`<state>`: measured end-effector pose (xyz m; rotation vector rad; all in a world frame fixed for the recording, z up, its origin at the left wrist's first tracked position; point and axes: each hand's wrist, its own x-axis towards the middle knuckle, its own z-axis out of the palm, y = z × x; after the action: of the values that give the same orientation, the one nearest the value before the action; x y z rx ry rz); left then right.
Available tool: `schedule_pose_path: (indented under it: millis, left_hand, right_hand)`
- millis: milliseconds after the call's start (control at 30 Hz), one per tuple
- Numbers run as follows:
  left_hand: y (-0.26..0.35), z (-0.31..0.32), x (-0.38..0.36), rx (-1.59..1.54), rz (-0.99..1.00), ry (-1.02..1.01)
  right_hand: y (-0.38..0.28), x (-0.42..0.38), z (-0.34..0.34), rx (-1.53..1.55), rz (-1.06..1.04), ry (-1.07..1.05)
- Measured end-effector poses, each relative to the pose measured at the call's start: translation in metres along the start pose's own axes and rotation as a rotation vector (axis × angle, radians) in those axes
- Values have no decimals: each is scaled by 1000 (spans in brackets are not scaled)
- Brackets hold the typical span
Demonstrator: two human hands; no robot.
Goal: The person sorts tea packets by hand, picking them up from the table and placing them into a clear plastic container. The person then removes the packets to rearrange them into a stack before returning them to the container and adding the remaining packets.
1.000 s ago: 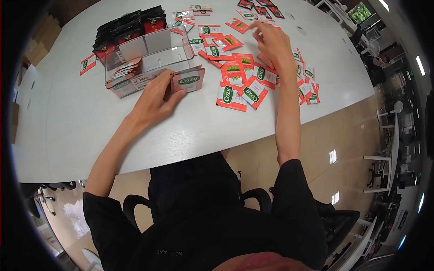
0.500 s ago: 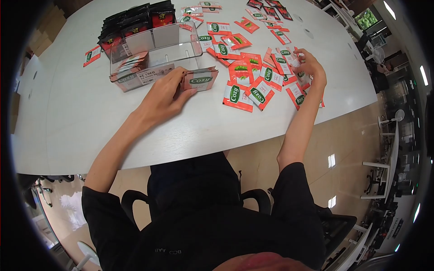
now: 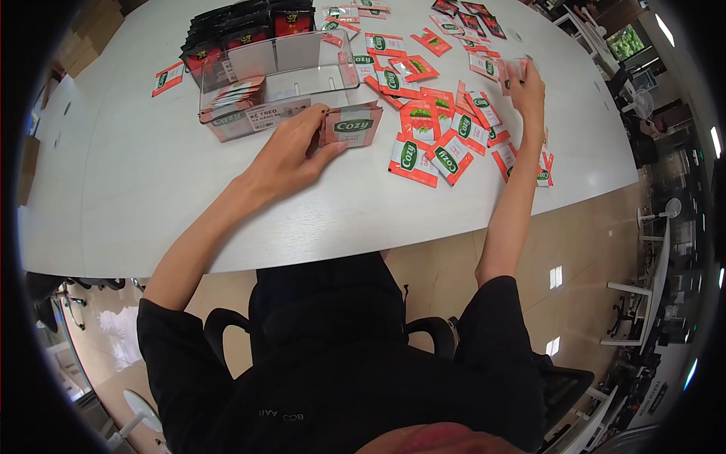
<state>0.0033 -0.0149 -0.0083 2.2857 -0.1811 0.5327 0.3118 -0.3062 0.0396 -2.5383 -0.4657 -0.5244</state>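
My left hand [image 3: 283, 159] is closed around a small upright stack of Cozy tea sachets [image 3: 352, 129], just in front of a clear plastic organizer [image 3: 333, 85]. Farther right, my right hand [image 3: 528, 92] pinches a single tea sachet [image 3: 508, 74], partly covered by the fingers. Between the hands, many loose orange-and-white Cozy sachets [image 3: 409, 157] lie overlapping on the table. In the organizer's front left part stand more tea sachets [image 3: 236, 94], while black-and-red coffee sachets [image 3: 246, 36] fill its back row.
A lone tea sachet [image 3: 168, 78] lies left of the organizer on the white table [image 3: 113, 181]. Several dark red sachets [image 3: 476, 19] rest at the far right. The table's near edge runs in front of my chair [image 3: 227, 325].
My right hand has moved away from me at the right of the pile and now has a sachet in its fingers. My left hand still holds its stack. The view has shifted slightly.
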Motion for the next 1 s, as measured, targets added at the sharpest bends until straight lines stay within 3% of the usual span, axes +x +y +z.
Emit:
schedule_pose_path:
  millis: [33, 67, 133, 167, 233, 300, 367, 500, 567, 633, 767, 833, 967, 1000]
  left_hand:
    - [-1, 0, 0, -21, -26, 8]
    - [-2, -1, 1, -18, -36, 12]
    - [-5, -3, 1, -5, -63, -27]
    - [-5, -3, -1, 3, -87, -21]
    - [-3, -1, 1, -103, -113, -24]
    - [0, 0, 1, -110, -125, -29]
    - [0, 4, 1, -76, -33, 34]
    - [9, 3, 0, -1, -50, 28]
    - [4, 9, -2, -4, 39, 118]
    - [9, 5, -2, 44, 0, 74]
    - [9, 6, -3, 76, -10, 47]
    - [6, 8, -4, 66, -11, 57]
    - [6, 8, -5, 62, -12, 58]
    - [6, 7, -4, 62, -14, 60]
  right_hand:
    - [-1, 1, 7, 171, -148, 153]
    - [-1, 1, 13, 176, -153, 145]
    - [-64, -25, -4, 625, -220, 46]
    - [-76, -32, -3, 639, -224, 25]
    - [-94, -40, 4, 741, -513, -55]
    - [-103, -43, 16, 863, -534, -161]
    - [-120, -53, 24, 879, -774, -153]
    - [-137, -76, 24, 998, -649, -324]
    - [-135, -77, 24, 1014, -675, -305]
    - [-125, -70, 18, 995, -654, -498]
    - [-119, -65, 23, 1106, -743, -606]
    - [-125, -71, 20, 1399, -526, -696]
    - [-121, -67, 26, 1313, -660, -748]
    - [-126, -72, 28, 1162, -693, -601]
